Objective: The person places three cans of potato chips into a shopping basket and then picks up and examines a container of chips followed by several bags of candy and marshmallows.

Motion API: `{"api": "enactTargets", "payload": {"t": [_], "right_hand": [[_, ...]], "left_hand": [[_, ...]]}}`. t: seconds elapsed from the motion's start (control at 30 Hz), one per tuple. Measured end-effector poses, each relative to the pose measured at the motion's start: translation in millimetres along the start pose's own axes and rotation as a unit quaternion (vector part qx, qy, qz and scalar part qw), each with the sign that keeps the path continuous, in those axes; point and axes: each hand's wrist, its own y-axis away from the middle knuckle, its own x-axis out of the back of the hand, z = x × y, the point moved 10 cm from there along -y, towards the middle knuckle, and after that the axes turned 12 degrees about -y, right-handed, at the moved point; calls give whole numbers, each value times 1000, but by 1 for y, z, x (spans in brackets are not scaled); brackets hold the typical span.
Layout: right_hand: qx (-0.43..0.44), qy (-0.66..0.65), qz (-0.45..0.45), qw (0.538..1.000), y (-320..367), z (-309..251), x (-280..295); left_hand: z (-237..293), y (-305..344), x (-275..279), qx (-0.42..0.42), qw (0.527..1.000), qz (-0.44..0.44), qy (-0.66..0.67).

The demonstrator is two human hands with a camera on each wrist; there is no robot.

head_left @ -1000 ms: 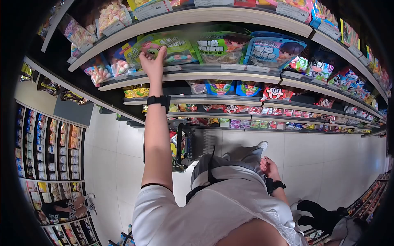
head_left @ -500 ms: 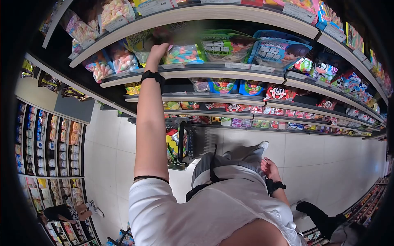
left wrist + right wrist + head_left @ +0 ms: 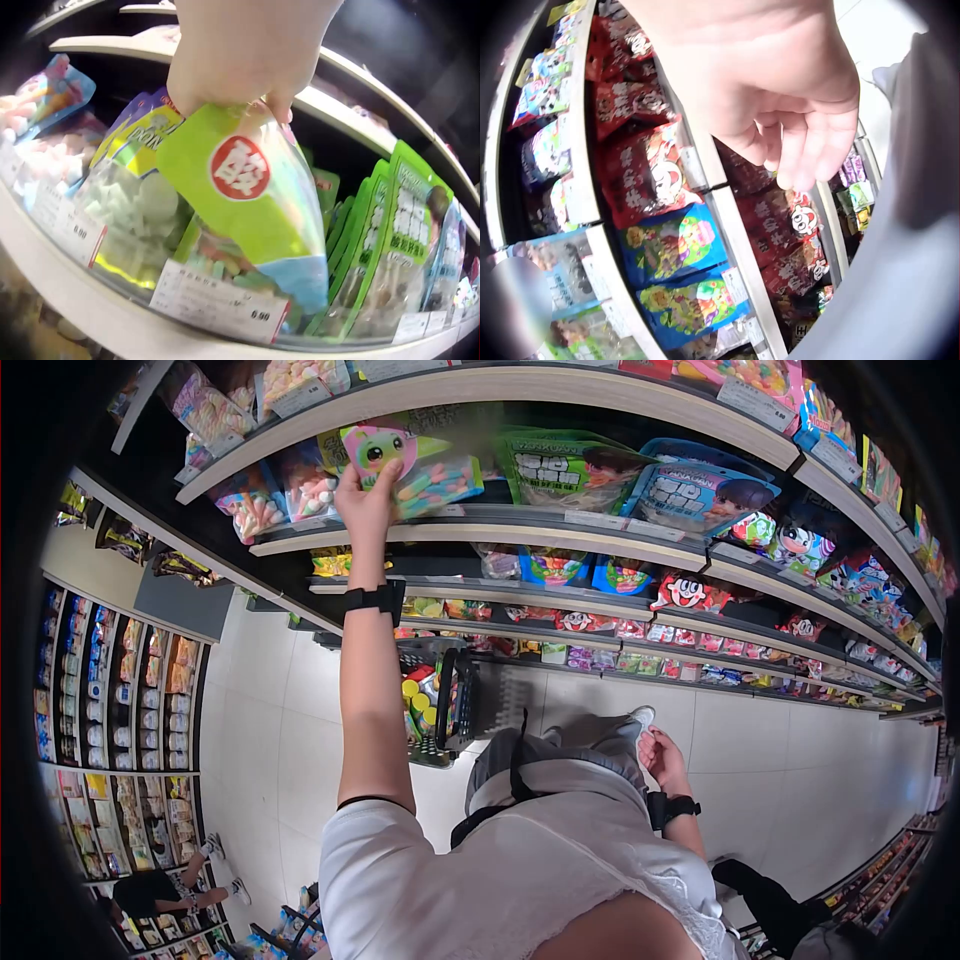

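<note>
My left hand (image 3: 367,510) pinches the top of a green candy bag (image 3: 232,176) at the upper shelf. Its green panel with a red round label and blue lower corner face the left wrist view; a cartoon face (image 3: 378,452) shows beside my fingers in the head view. The bag hangs tilted over a price card (image 3: 217,300) at the shelf's front edge. A yellow-topped marshmallow bag (image 3: 142,195) stands beside it. Down by my thigh, my right hand (image 3: 662,756) hangs with loosely curled fingers (image 3: 799,150), nothing visible in them.
Green candy pouches (image 3: 565,470) and blue ones (image 3: 700,490) stand to the right on the same shelf. A wooden shelf edge (image 3: 500,398) runs above. Beside my legs is a black basket (image 3: 455,700) with packages. Another person (image 3: 160,893) is at the far left shelves.
My left hand reached deeper among the bags half a second ago, then drew back toward me with the green bag turned in its grip. My right hand stays low.
</note>
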Motion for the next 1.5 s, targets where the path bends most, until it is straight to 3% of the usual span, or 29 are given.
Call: {"api": "enactTargets", "payload": {"t": [0.03, 0.07, 0.13, 0.2, 0.3, 0.43, 0.47, 0.53, 0.63, 0.67, 0.77, 0.8, 0.83, 0.9, 0.97, 1.03, 1.1, 1.17, 1.27, 1.5], "right_hand": [[-2, 1, 1, 1000, 2, -4, -14], [8, 24, -14, 1000, 6, -10, -32], [16, 61, -55, 997, 17, -20, -75], [18, 88, -98, 991, 33, -27, -133], [36, 148, -208, 966, 71, -31, -228], [34, 217, -354, 909, 132, -16, -335], [31, 214, -352, 910, 138, -11, -348], [120, 257, -397, 873, 154, -12, -374], [132, 235, -368, 890, 143, -10, -367], [196, 312, -311, 876, 131, -16, -357], [208, 288, -266, 896, 120, -30, -333], [185, 264, -319, 891, 126, -29, -337], [185, 262, -313, 894, 129, -31, -333], [87, 226, -385, 891, 144, -16, -335], [97, 192, -366, 905, 142, -20, -326], [175, 140, -330, 917, 137, -40, -313], [194, 127, -304, 924, 136, -50, -301], [212, 116, -277, 930, 135, -62, -291], [215, 111, -241, 940, 135, -72, -279], [200, 115, -229, 946, 133, -72, -274]], "left_hand": [[20, 3, 9, -27, 999, 24, -30], [21, 2, 16, -3, 999, 27, -17], [11, 10, 19, 107, 990, -23, 83], [7, 37, 15, 242, 952, -108, 155], [20, 90, 14, 306, 930, -124, 159], [33, 161, 11, 341, 922, -99, 157], [39, 175, 7, 342, 920, -95, 164], [49, 202, -6, 341, 918, -99, 174], [54, 227, -19, 347, 911, -115, 192], [53, 230, -22, 345, 912, -127, 182], [59, 238, -29, 358, 904, -156, 175], [63, 241, -37, 359, 901, -173, 173], [66, 246, -44, 360, 897, -191, 171], [68, 256, -63, 357, 890, -222, 177], [72, 263, -83, 380, 867, -223, 234], [63, 271, -95, 387, 845, -266, 256], [62, 289, -113, 451, 780, -323, 290], [68, 300, -121, 447, 770, -361, 278], [59, 330, -127, 426, 754, -480, 142], [56, 332, -130, 398, 753, -506, 136]]}}
